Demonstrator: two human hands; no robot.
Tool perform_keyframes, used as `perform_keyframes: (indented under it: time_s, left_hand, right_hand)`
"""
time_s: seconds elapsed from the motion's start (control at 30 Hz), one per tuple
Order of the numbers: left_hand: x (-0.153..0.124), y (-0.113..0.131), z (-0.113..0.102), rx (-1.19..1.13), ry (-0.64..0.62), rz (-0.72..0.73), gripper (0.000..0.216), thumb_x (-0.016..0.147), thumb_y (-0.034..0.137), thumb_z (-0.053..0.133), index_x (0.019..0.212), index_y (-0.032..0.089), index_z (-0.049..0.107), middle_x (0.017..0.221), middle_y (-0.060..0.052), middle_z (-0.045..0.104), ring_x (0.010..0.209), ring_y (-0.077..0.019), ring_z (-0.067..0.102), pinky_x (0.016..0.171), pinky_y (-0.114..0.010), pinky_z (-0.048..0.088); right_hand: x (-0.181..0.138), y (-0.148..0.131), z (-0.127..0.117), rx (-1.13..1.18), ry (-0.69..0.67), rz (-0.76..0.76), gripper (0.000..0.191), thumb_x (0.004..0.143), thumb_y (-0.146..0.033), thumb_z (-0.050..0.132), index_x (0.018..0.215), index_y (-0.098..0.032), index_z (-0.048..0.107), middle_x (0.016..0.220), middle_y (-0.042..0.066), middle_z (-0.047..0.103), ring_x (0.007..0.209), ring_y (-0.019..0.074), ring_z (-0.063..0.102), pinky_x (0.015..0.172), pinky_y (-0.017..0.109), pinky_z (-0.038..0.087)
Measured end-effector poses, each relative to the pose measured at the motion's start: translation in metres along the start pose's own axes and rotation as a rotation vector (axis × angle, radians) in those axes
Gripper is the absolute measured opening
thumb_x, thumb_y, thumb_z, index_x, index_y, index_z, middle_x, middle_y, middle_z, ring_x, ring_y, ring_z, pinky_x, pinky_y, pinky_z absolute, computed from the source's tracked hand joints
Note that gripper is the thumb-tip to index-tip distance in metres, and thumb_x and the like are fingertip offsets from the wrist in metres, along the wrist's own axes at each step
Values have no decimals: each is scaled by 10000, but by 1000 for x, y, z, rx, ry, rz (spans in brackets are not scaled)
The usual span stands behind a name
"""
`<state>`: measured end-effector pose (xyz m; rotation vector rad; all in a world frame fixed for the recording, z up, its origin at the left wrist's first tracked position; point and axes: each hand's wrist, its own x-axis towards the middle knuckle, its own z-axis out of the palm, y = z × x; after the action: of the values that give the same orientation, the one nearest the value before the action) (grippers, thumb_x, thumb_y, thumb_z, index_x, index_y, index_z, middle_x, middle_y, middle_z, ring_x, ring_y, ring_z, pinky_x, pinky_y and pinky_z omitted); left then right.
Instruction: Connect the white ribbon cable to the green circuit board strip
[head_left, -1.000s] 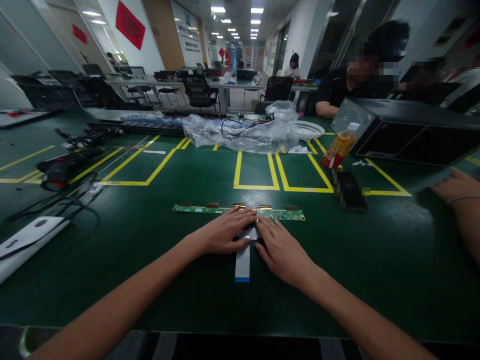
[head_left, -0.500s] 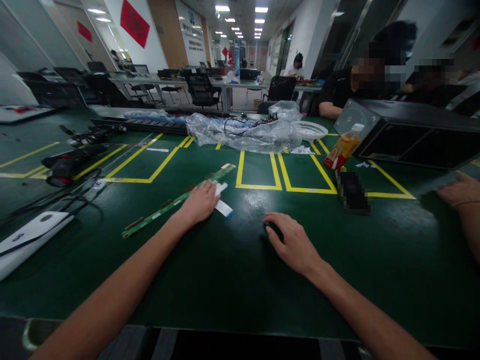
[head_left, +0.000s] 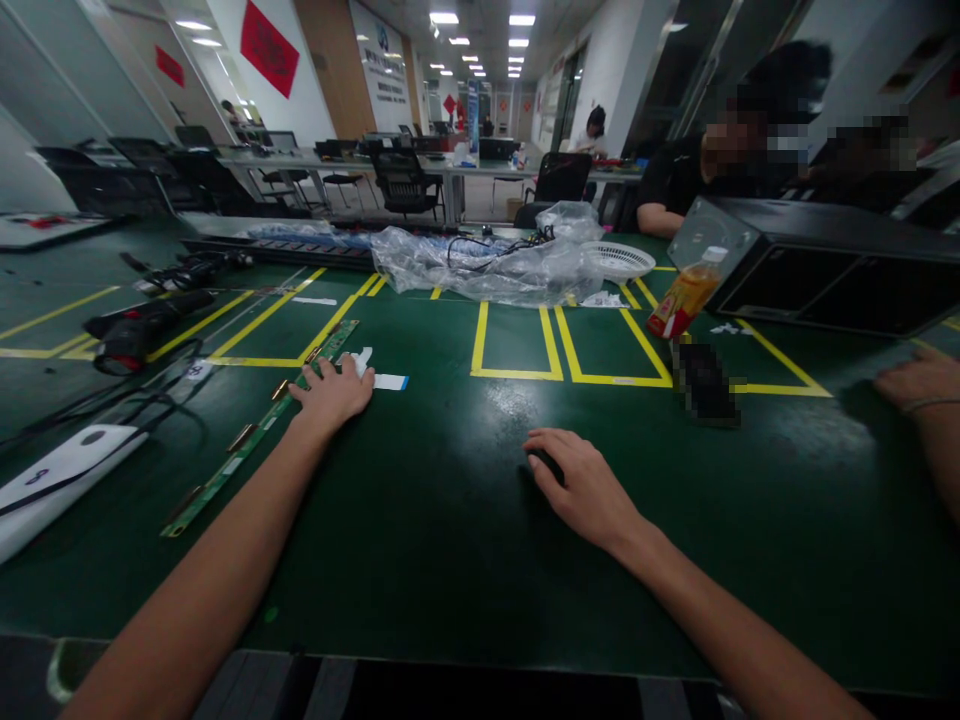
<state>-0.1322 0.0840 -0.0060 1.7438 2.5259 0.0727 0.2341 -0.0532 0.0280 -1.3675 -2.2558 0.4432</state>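
A long, narrow green circuit board [head_left: 251, 440] lies slanted on the left part of the green table [head_left: 442, 560]. My left hand [head_left: 334, 390] rests over its upper part, fingers spread. A white ribbon cable [head_left: 391, 382] with a blue tip sticks out to the right from beside that hand, and another white piece shows above the fingers. My right hand [head_left: 574, 475] rests on the table right of centre, thumb and fingers curled around a small black thing [head_left: 551, 463]. Most of the black thing is hidden, so its kind is unclear.
Yellow tape [head_left: 517, 376] marks rectangles on the table. Clear plastic wrap [head_left: 495, 265] lies along the back. At right are a drink bottle [head_left: 686, 295], a dark blurred-out item [head_left: 705, 385], a black case [head_left: 832, 270] and another person's hand [head_left: 919, 385]. A white device [head_left: 60, 480] with cables lies left.
My left hand has moved left, and the circuit board with its ribbon cable has slid left and toward me, turning steeper. The left fingers are more spread. My right hand has hardly moved.
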Motion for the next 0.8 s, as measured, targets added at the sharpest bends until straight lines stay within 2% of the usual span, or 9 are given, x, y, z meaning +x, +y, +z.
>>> perform_keyframes:
  time_s: [0.13,0.2,0.3,0.47,0.57,0.63,0.7,0.8]
  left_hand:
    - [1,-4,0,55,35,36,835,980,614,211,1549,18,342,1604,-307,255,1473,-495,249,1104,-724,258]
    - [-2,0,1,98,24,145,812,994,589,222,1509,-13,401,1601,-305,267,1489,-465,234,1131,-682,261]
    - [-21,18,4,111,4,458,742,1015,547,250,1522,26,402,1622,-247,271,1514,-406,213,1173,-606,251]
    - [-86,68,5,32,-65,1047,722,1024,602,316,1568,129,356,1657,-147,241,1544,-316,163,1229,-501,185]
    - [-119,90,2,-8,-112,1256,722,1031,616,321,1588,156,311,1660,-127,239,1545,-278,176,1240,-454,169]
    - [-126,96,-1,-11,-122,1297,704,1040,615,296,1586,169,317,1656,-119,255,1542,-267,190,1242,-447,166]
    - [-118,93,-3,2,-100,1250,678,1047,607,274,1567,182,361,1647,-110,288,1534,-269,219,1238,-459,180]
    - [-86,73,-4,52,13,983,652,1053,562,259,1542,156,406,1630,-130,325,1514,-298,268,1219,-498,225]
  right_hand:
    - [-1,1,-1,0,4,1,241,986,-239,498,1152,-229,672,1254,89,698,1178,261,633,973,468,527]
    - [-1,1,-2,6,8,6,239,985,-235,503,1154,-222,673,1266,92,694,1193,259,627,983,465,526]
    - [0,1,-2,9,0,13,242,984,-235,507,1155,-206,676,1284,99,688,1210,254,622,1003,457,524]
    - [-1,3,5,-61,-9,-33,351,979,-247,509,1302,-185,630,1441,132,598,1350,266,530,1114,489,452]
    - [-2,5,11,-152,-72,-59,484,962,-273,533,1420,-119,544,1511,166,528,1420,286,456,1173,507,383]
    - [-3,5,13,-210,-125,-62,529,960,-288,535,1450,-89,514,1524,178,510,1431,300,441,1189,520,355]
    - [-3,4,13,-249,-161,-61,524,973,-291,515,1455,-87,515,1524,175,510,1429,298,445,1195,520,344]
    - [-3,3,11,-269,-179,-64,514,984,-291,494,1454,-86,521,1528,176,504,1437,290,436,1195,508,345]
